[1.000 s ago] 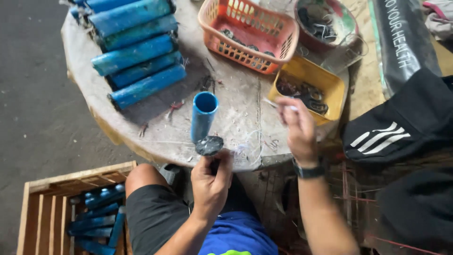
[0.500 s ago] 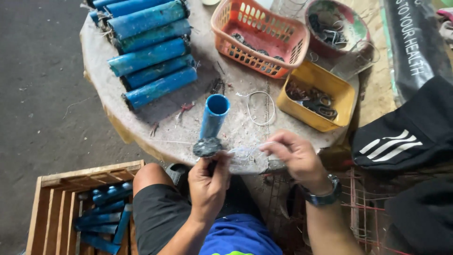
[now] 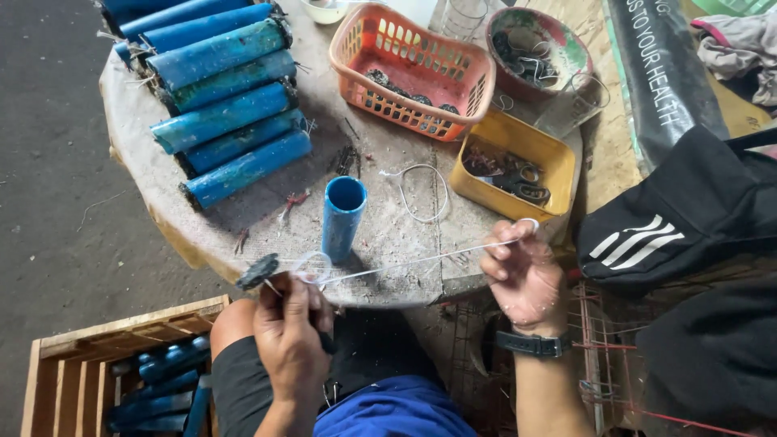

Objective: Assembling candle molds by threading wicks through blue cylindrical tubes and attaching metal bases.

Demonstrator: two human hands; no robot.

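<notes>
My left hand grips a thin stick with a dark round disc on its end, held at the near edge of the round table. A white string runs taut from a loop at that hand to my right hand, which pinches the string's other end beside the yellow tray. A watch sits on my right wrist. A blue tube stands upright on the table just beyond my left hand. A loose loop of string lies to its right.
Several blue tubes are stacked at the table's far left. An orange basket, a yellow tray and a bowl hold dark parts. A wooden crate with blue tubes stands at lower left. A black bag lies right.
My right hand has pulled away to the right, drawing the white string taut. My left hand has stayed at the table's edge with the disc.
</notes>
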